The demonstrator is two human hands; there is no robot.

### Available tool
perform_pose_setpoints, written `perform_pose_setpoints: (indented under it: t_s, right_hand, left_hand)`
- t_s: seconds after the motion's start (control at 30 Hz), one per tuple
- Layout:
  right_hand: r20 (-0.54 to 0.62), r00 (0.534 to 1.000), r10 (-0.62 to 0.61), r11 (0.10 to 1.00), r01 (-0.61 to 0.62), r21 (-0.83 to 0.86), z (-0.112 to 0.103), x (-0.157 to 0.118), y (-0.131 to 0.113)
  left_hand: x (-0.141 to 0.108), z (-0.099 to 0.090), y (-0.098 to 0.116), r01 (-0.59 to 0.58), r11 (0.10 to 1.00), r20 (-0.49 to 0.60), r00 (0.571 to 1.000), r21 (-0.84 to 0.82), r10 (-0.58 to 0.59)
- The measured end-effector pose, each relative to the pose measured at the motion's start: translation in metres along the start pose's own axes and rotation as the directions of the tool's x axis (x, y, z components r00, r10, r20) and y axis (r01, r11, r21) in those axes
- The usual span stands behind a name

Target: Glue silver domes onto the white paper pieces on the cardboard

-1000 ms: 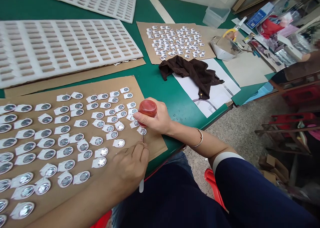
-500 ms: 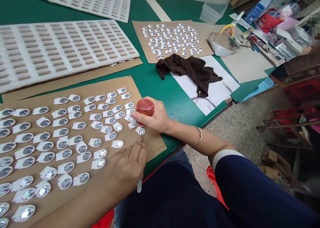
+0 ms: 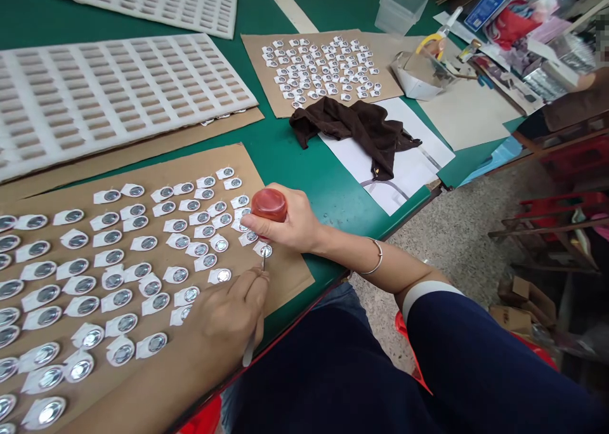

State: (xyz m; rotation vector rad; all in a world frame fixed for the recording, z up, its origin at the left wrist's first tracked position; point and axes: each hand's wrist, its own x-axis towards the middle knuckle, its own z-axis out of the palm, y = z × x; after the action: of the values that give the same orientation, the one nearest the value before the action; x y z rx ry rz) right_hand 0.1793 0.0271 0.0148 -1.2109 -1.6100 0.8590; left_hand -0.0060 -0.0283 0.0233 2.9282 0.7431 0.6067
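My right hand [image 3: 297, 221] is closed around a red bottle [image 3: 269, 205], its rounded end facing up; the lower end is hidden. In my left hand [image 3: 233, 316] is a slim metal-tipped tool [image 3: 264, 261], its pale flat end [image 3: 248, 353] showing below the fist. The tool's tip meets a small round silver disc piece with a white paper tab [image 3: 264, 249], just below the bottle. Many similar tabbed discs [image 3: 219, 275] lie in loose rows on a cardboard sheet [image 3: 285, 285]. My left forearm covers some of them.
White slotted foam trays [image 3: 114, 98] lie at the back left. More tabbed discs sit on another cardboard sheet [image 3: 259, 53]. A dark brown cloth [image 3: 356, 126] rests over white paper [image 3: 413, 186]. Scissors with yellow handles [image 3: 431, 42] stand in a container [image 3: 419, 82]. The green table's edge [image 3: 404, 221] runs along the right.
The view has shifted slightly, moving most things a little left. Both hands keep their grips, with the tool's tip still at the same disc. The tool's pale end has swung left.
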Motion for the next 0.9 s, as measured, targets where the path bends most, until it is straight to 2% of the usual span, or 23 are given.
perform_pose_setpoints:
  t_s: [0.1,0.33,0.63,0.77,0.9]
  right_hand:
    - [-0.001,1.000,-0.023,1.000,0.023,-0.003,-0.001,0.000,0.000]
    - [0.003,0.999,-0.054,0.999,0.054,0.000,-0.002,-0.002,0.001]
    - [0.007,0.994,-0.105,0.994,0.106,-0.032,-0.002,-0.004,0.001]
    - [0.019,0.993,-0.113,0.993,0.114,-0.042,-0.001,-0.004,0.001]
    - [0.016,0.994,-0.110,0.994,0.111,-0.024,-0.001,-0.003,0.001]
  left_hand:
    - [0.004,-0.004,-0.004,0.014,0.995,-0.024,1.000,-0.102,-0.016]
    - [0.008,-0.013,-0.013,0.082,0.954,0.003,0.996,-0.290,-0.084]
    - [0.008,-0.018,-0.024,0.237,0.857,0.182,0.968,-0.457,-0.171]
    - [0.007,-0.020,-0.028,0.377,0.802,0.285,0.920,-0.464,-0.267]
    - [0.015,-0.026,-0.032,0.551,0.711,0.425,0.823,-0.437,-0.377]
